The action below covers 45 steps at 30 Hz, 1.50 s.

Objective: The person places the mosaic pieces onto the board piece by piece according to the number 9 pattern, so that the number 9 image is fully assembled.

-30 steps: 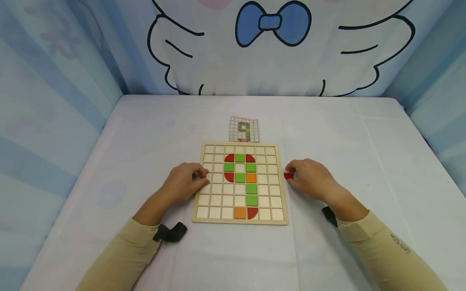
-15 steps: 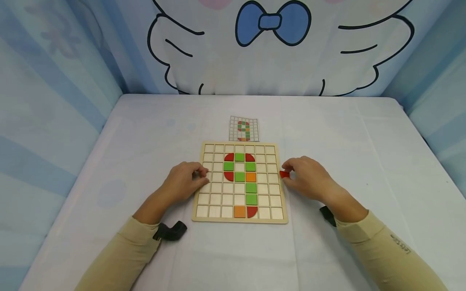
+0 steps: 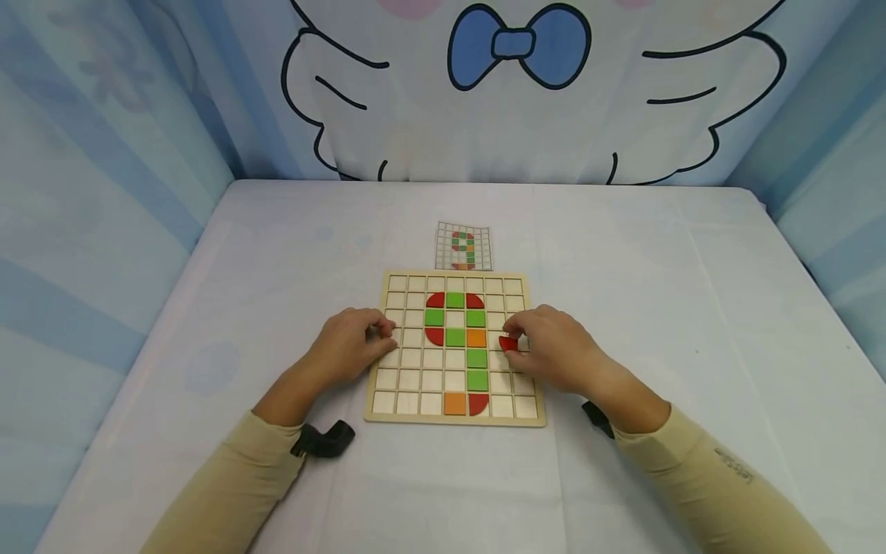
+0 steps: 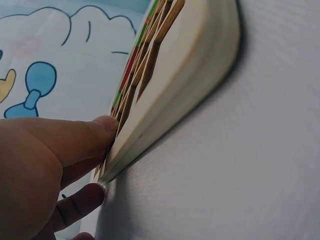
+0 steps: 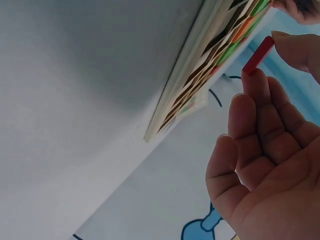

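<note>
A square wooden grid board (image 3: 415, 418) lies on the table, with red quarter-round, green and orange tiles set in its cells in the shape of a 9. In the head view, the left hand (image 3: 349, 346) is at the board's left edge. The left wrist view shows the thumb (image 4: 102, 131) on the rim and a fingertip against the side, holding the board. Over the right columns, the right hand (image 3: 557, 346) pinches a red quarter-round tile (image 3: 508, 343). That tile is held between thumb and a fingertip, clear of the board in the right wrist view; the other fingers are extended.
A small pattern card (image 3: 464, 246) with the same coloured grid figure lies against the board's far edge. White cloth covers the table (image 3: 644, 254). Blue and white curtains (image 3: 118, 231) hang at the back and sides. Each wrist wears a black camera mount (image 3: 325, 441).
The right hand has carried the red quarter-round tile leftward, from just beyond the board's right edge to over the right columns. The left hand has stayed at the left edge.
</note>
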Motion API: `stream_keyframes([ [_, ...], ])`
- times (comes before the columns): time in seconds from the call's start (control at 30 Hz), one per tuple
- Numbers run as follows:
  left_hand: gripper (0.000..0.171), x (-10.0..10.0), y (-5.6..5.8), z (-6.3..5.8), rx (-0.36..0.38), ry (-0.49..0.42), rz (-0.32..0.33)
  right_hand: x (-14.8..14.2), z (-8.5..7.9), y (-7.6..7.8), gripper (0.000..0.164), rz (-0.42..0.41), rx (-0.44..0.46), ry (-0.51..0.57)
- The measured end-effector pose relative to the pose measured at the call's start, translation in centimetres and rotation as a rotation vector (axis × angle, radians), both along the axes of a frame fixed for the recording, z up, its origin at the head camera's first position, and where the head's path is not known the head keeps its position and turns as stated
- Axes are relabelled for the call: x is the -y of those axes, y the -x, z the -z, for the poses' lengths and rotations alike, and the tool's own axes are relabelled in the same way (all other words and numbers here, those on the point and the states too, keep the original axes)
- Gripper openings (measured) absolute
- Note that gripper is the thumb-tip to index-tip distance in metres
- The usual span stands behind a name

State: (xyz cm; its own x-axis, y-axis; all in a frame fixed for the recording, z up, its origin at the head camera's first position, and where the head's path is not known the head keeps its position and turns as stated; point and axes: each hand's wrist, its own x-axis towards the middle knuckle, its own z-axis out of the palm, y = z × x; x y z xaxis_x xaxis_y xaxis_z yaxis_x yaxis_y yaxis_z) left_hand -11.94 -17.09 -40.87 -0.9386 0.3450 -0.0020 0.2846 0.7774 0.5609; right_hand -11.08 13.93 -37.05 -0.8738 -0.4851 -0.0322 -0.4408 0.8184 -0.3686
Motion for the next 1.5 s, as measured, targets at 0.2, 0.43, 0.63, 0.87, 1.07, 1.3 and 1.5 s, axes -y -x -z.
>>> stream_keyframes([
  [0.2,0.013,0.0,0.0,0.1,-0.003,-0.006,0.004,1.8,-0.2,-0.4,0.023,-0.040,0.001,-0.017],
  [0.43,0.013,0.0,0.1,0.1,-0.002,-0.001,0.001,3.4,-0.3,-1.0,0.024,-0.079,-0.007,-0.041],
  [0.63,0.014,-0.1,0.1,0.0,0.005,0.004,-0.004,4.3,-0.2,-1.3,0.025,-0.103,0.010,-0.043],
  [0.87,0.014,-0.2,0.1,0.0,0.012,0.012,-0.007,5.4,-0.1,-1.7,0.023,-0.169,-0.022,-0.026],
  [1.07,0.014,-0.1,0.1,0.0,0.021,0.015,-0.011,6.2,0.1,-2.0,0.022,-0.198,-0.019,0.004],
  [1.3,0.014,-0.2,0.1,0.0,0.022,0.019,-0.012,6.8,0.1,-2.2,0.022,-0.222,-0.029,0.008],
  [1.5,0.014,-0.1,0.1,0.0,0.013,0.015,-0.011,7.4,0.2,-2.4,0.024,-0.240,-0.004,0.003],
])
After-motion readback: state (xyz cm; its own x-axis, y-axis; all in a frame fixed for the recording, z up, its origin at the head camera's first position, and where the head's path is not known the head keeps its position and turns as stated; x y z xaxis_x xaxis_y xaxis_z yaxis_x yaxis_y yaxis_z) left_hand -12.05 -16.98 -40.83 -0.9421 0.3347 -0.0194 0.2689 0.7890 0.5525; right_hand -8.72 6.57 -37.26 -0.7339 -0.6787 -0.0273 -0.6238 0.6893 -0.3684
